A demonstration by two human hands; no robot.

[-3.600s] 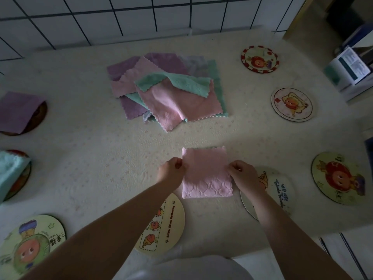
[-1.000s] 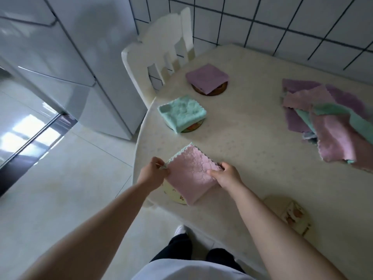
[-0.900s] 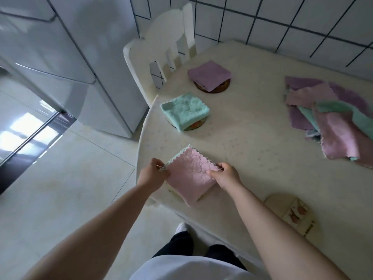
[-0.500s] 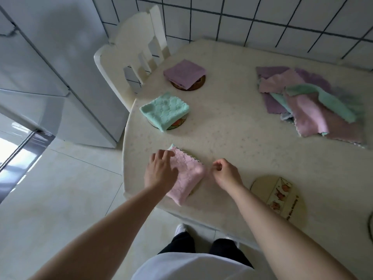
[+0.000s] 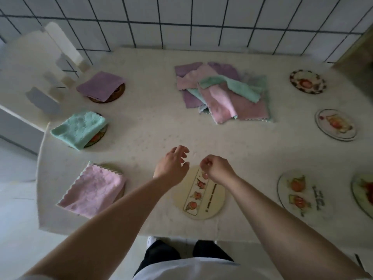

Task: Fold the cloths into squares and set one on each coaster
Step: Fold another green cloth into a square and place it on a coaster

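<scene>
Three folded squares, purple point(image 5: 100, 86), green point(image 5: 79, 129) and pink point(image 5: 93, 188), each cover a left-side coaster; unfolded cloths point(image 5: 222, 91) lie heaped far-centre; six coasters point(image 5: 210, 201) are bare.

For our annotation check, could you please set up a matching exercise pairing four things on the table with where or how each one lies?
Things:
1. purple cloth
2. green cloth
3. pink cloth
4. pile

States:
A. unfolded, mid-table toward the wall
B. folded, on the near-left coaster
C. folded, on the far-left coaster
D. folded, on the middle-left coaster

Pairs: 1-C, 2-D, 3-B, 4-A
</scene>
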